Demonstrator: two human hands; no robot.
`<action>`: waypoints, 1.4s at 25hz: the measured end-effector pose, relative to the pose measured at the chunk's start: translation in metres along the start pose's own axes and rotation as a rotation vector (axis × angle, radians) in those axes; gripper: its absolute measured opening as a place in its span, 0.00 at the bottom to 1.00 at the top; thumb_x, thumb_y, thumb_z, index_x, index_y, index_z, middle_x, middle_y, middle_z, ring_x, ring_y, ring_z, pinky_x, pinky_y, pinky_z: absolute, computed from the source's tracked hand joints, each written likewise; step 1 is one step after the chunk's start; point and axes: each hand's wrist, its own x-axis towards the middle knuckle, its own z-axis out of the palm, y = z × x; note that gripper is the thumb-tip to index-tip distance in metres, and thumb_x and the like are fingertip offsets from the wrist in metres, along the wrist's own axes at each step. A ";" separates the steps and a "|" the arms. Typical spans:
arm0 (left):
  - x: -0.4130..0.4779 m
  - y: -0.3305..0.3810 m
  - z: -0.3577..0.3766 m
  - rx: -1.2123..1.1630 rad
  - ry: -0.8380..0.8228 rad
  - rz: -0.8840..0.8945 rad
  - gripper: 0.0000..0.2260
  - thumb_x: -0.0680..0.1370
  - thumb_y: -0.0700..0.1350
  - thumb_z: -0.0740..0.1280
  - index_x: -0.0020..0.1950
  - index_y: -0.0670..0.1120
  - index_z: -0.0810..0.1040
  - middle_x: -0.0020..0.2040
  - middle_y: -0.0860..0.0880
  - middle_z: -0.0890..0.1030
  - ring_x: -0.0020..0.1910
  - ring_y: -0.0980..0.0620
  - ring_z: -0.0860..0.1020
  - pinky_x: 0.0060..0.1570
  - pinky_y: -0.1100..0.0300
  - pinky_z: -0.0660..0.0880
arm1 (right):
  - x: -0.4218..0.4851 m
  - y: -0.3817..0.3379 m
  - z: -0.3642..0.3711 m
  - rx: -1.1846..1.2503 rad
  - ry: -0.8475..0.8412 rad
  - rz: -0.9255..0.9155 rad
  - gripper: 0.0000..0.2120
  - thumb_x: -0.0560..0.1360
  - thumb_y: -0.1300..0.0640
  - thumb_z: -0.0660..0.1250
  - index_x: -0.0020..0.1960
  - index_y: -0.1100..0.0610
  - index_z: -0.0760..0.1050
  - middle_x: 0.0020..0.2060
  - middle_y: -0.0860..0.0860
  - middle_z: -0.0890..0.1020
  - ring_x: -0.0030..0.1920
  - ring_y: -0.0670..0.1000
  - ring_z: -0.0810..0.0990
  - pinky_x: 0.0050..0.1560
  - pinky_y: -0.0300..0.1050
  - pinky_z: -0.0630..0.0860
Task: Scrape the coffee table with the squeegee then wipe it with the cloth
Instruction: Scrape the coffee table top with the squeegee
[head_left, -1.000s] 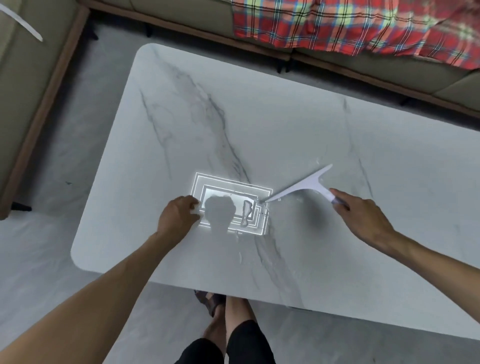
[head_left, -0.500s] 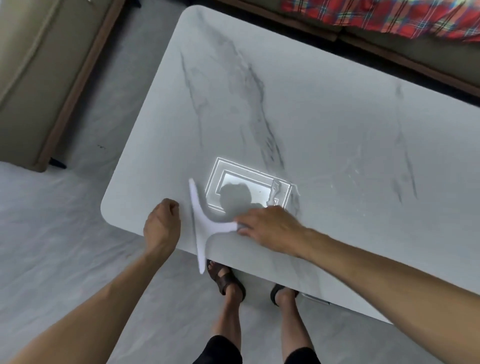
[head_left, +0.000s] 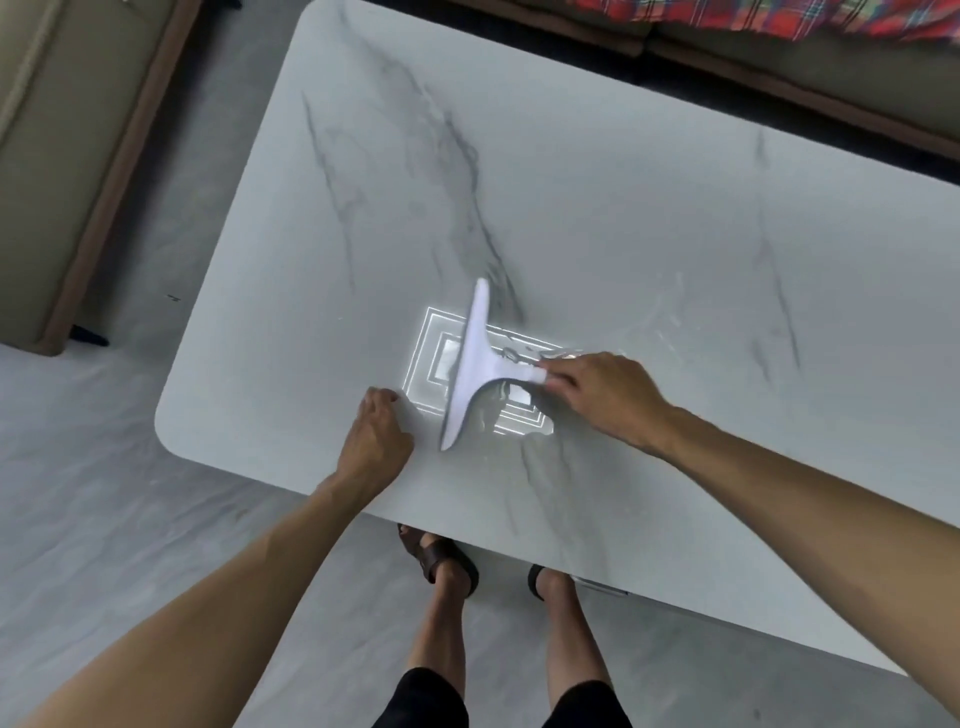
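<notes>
Pinching squeegee (head_left: 475, 364) handle in right hand (head_left: 602, 400), arm stretched in from right; blade on coffee table (head_left: 623, 208). Resting left hand (head_left: 376, 441) beside blade, fingers loosely curled, holding nothing.

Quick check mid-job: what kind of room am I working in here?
Most likely a home living room: a marble-look coffee table stands in front of an upholstered sofa, and a red plaid blanket lies on the sofa.

We're seeing a pale grey marbled floor (head_left: 104, 519), an olive sofa with a brown wooden base (head_left: 52, 182) on the left, a matching sofa (head_left: 831, 73) at the back under a red plaid blanket (head_left: 779, 15), and a bright rectangular glare (head_left: 431, 332) on the white marble-look table (head_left: 623, 208).
</notes>
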 end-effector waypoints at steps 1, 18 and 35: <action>0.002 0.008 0.005 0.025 -0.028 0.011 0.21 0.74 0.34 0.61 0.68 0.39 0.65 0.64 0.40 0.69 0.60 0.41 0.72 0.56 0.55 0.69 | -0.015 0.020 -0.007 0.000 0.019 0.060 0.16 0.79 0.38 0.52 0.62 0.35 0.74 0.52 0.46 0.83 0.51 0.57 0.80 0.43 0.47 0.71; -0.028 -0.085 -0.064 -0.235 0.294 -0.196 0.05 0.77 0.42 0.64 0.50 0.49 0.77 0.44 0.47 0.82 0.42 0.46 0.80 0.43 0.50 0.79 | -0.017 -0.094 0.003 0.010 -0.076 -0.094 0.18 0.78 0.38 0.50 0.62 0.37 0.72 0.51 0.42 0.83 0.50 0.52 0.81 0.44 0.48 0.75; -0.008 -0.184 -0.103 -0.186 0.312 -0.323 0.24 0.74 0.36 0.62 0.70 0.43 0.64 0.66 0.39 0.74 0.62 0.37 0.73 0.59 0.48 0.71 | 0.104 -0.240 0.087 0.042 -0.035 -0.227 0.13 0.79 0.46 0.54 0.57 0.45 0.76 0.44 0.51 0.84 0.44 0.58 0.80 0.37 0.48 0.70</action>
